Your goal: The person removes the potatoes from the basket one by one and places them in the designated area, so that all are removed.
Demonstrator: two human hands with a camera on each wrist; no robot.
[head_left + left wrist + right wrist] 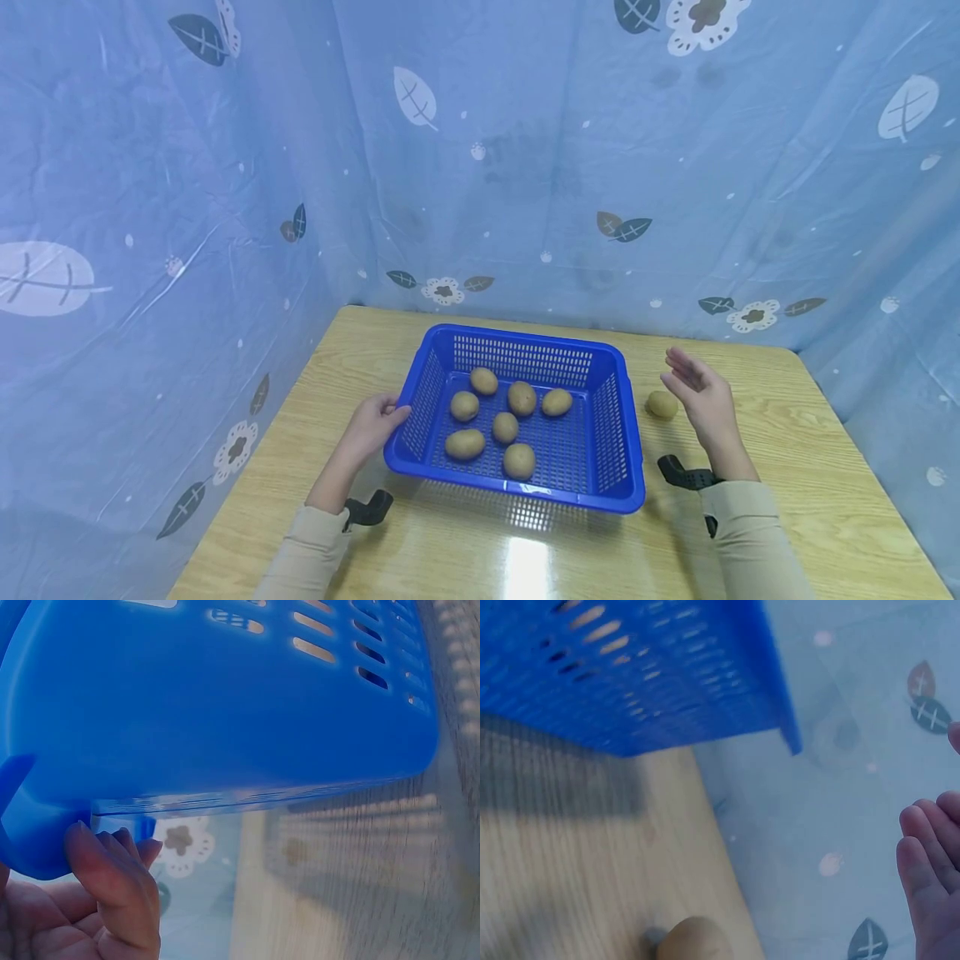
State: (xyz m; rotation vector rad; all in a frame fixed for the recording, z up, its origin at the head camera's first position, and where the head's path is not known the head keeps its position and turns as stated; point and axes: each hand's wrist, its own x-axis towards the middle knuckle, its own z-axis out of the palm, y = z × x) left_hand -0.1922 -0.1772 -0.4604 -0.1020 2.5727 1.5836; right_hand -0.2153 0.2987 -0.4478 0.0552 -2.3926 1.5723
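A blue plastic basket (525,495) with slotted walls holds several potatoes (465,444) spread over its floor. My left hand (377,427) grips the basket's left rim, and the left wrist view shows its fingers (112,877) curled under that rim. To the right of the basket, my right hand (703,403) is raised with loosely extended fingers and holds nothing. One more potato (662,405) lies on the table just left of that hand, outside the basket. In the right wrist view this potato (695,942) shows at the bottom edge, partly cut off.
The wooden table (810,467) reaches back to a blue patterned curtain (525,167), which also hangs along the left and right sides. Black wrist mounts (369,507) sit at both sleeves. A bright light reflection lies on the table in front of the basket.
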